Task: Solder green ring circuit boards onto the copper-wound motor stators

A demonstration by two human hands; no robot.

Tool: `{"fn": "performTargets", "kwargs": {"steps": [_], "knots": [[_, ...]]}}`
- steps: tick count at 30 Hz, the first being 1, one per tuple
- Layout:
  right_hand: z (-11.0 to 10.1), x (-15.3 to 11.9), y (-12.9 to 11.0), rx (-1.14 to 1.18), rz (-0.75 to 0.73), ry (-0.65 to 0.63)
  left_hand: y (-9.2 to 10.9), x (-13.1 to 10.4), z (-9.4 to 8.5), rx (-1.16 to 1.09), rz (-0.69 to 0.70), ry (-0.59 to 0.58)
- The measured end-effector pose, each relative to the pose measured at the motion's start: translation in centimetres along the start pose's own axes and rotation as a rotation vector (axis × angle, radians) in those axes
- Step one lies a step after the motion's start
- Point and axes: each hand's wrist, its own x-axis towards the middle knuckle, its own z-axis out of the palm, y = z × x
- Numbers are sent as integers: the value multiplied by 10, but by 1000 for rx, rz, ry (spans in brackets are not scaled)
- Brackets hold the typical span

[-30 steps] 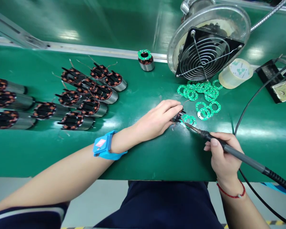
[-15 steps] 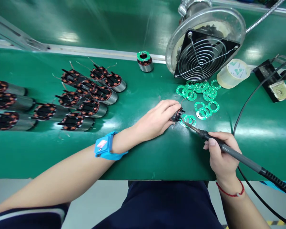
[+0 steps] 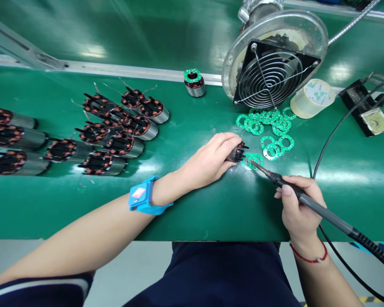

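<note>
My left hand, with a blue strap on its wrist, is closed round a motor stator lying on its side on the green bench. The stator's black-pronged end with copper windings faces right, and my fingers cover most of its body. In my right hand is a soldering iron, held like a pen. Its tip points up and left at the stator's end; whether they touch I cannot tell. Just below the tip's path lie ring-shaped green circuit boards.
More green ring boards are heaped below a fan with a wire guard. Several stators stand at the left. One stator topped with a green board is at the back. Right of the fan are a tape roll and an iron stand.
The stator in my left hand has turned slightly, showing more of its pronged end. The soldering iron has shifted very slightly. All else stays put.
</note>
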Motion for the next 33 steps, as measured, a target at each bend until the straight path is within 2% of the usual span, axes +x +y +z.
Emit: {"fn": "performTargets", "kwargs": {"steps": [12,20,24,26,29,33], "knots": [[1,-1,1,-45,1,-2,0,1,5,80,53,-12],[4,8,-9,-59,-215,84,2,2,3,114,75,-26],[5,8,-12,-129,-292,30,3,3,3,159,91,-29],[3,6,-13,-140,-269,-33,3,3,3,173,97,-29],[0,7,-15,-101,-157,-129,3,3,4,157,99,-28],[-1,17,-21,-139,-22,-203,5,2,3,14,-6,2]]}}
